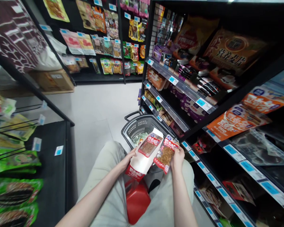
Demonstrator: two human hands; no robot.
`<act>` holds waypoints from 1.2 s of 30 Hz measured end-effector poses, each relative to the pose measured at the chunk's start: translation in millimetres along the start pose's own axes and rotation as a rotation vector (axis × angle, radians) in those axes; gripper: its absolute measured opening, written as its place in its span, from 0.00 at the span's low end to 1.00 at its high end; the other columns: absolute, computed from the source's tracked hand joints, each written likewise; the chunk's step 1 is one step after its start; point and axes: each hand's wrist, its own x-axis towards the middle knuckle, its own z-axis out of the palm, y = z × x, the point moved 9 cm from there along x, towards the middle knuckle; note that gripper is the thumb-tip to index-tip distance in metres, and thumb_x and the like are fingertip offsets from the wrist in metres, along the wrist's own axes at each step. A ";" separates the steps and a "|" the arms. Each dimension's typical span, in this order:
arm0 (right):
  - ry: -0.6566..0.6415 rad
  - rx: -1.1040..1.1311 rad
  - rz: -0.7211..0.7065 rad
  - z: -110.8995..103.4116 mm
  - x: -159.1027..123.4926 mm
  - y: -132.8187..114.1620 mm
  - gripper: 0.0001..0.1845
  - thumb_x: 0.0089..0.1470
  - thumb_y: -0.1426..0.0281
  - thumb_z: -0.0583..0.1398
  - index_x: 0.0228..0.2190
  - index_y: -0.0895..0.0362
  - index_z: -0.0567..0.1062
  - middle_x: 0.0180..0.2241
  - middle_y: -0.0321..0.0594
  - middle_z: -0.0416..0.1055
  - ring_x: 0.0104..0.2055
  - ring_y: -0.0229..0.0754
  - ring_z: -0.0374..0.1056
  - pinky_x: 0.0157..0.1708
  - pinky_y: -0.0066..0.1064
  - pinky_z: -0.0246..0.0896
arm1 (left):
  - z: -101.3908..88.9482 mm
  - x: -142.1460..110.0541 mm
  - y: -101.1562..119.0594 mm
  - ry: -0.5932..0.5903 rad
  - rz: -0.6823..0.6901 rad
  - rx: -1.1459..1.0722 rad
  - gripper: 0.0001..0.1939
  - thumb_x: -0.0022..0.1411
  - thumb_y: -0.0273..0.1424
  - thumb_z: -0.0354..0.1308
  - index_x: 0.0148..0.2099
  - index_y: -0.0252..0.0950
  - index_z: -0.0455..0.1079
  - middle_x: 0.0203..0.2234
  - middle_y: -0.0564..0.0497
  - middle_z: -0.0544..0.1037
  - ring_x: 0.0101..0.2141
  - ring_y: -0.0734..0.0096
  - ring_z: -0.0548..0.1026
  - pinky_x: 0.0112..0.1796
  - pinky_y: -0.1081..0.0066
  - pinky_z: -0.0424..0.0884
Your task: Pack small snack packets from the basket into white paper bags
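Our left grip [129, 157] pinches the box [142, 161], our right grip [178, 155] a packet [166, 154] by its edge; we should steady the box and squeeze the packet lightly.

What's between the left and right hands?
In the head view, an open carton with a snack packet in it, then a second packet held by the right hand.

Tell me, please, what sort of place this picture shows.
It is probably an aisle in a grocery shop: there are rows of packaged food, many blue-and-white price tags and a gray shopping basket.
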 end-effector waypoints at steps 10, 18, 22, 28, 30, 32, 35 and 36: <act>-0.342 -0.185 0.018 81.6 -58.9 -1.2 0.14 0.38 0.65 0.60 0.29 0.58 0.67 0.20 0.34 0.67 0.22 0.37 0.65 0.23 0.27 0.59 | 20.8 -5.9 21.0 -0.040 0.145 -0.023 0.28 0.41 0.23 0.50 0.49 0.36 0.63 0.45 0.49 0.69 0.45 0.62 0.65 0.46 0.67 0.58; -0.834 -0.085 0.172 121.8 -98.6 0.6 0.24 0.31 0.73 0.64 0.36 0.57 0.68 0.33 0.40 0.72 0.34 0.44 0.68 0.34 0.36 0.64 | 17.4 -3.3 12.9 -0.078 0.111 -0.034 0.26 0.44 0.23 0.50 0.49 0.35 0.63 0.44 0.48 0.69 0.44 0.60 0.66 0.44 0.65 0.60; -0.748 -0.029 0.200 112.7 -87.2 -4.9 0.21 0.30 0.72 0.65 0.32 0.58 0.69 0.32 0.42 0.73 0.33 0.45 0.69 0.34 0.38 0.64 | 13.8 1.6 10.5 -0.106 0.127 -0.052 0.27 0.43 0.23 0.50 0.49 0.35 0.62 0.46 0.49 0.69 0.46 0.61 0.65 0.46 0.66 0.58; -0.628 0.101 0.237 94.9 -63.5 -4.2 0.21 0.31 0.70 0.65 0.32 0.59 0.69 0.32 0.43 0.73 0.32 0.45 0.69 0.34 0.38 0.64 | 2.6 3.7 4.9 -0.054 0.070 -0.073 0.27 0.44 0.26 0.49 0.50 0.35 0.61 0.38 0.49 0.73 0.41 0.62 0.69 0.43 0.66 0.61; -0.627 0.133 0.246 92.4 -61.2 -2.9 0.21 0.32 0.71 0.65 0.33 0.59 0.69 0.33 0.42 0.73 0.33 0.44 0.69 0.36 0.37 0.63 | 0.5 2.8 2.7 -0.026 0.034 -0.083 0.27 0.43 0.27 0.49 0.50 0.35 0.61 0.35 0.49 0.74 0.39 0.61 0.69 0.42 0.65 0.62; -0.640 0.158 0.255 92.0 -60.9 -2.6 0.21 0.32 0.72 0.65 0.33 0.58 0.69 0.33 0.41 0.73 0.34 0.43 0.69 0.37 0.36 0.63 | -0.7 2.4 0.9 -0.009 0.008 -0.068 0.27 0.43 0.28 0.49 0.50 0.34 0.61 0.34 0.49 0.74 0.38 0.61 0.70 0.41 0.65 0.62; -0.641 0.178 0.258 91.2 -60.8 -4.2 0.20 0.32 0.72 0.65 0.33 0.58 0.69 0.32 0.39 0.73 0.33 0.42 0.69 0.36 0.35 0.63 | 0.2 3.4 1.9 -0.033 0.031 -0.036 0.27 0.43 0.28 0.48 0.49 0.33 0.60 0.35 0.48 0.74 0.35 0.62 0.71 0.40 0.65 0.62; -0.637 0.178 0.256 90.8 -60.6 -4.9 0.20 0.32 0.73 0.65 0.33 0.58 0.69 0.32 0.39 0.73 0.33 0.42 0.69 0.36 0.35 0.63 | 0.5 3.9 2.2 -0.046 0.041 -0.029 0.27 0.43 0.28 0.48 0.49 0.33 0.60 0.35 0.47 0.74 0.35 0.62 0.71 0.40 0.65 0.62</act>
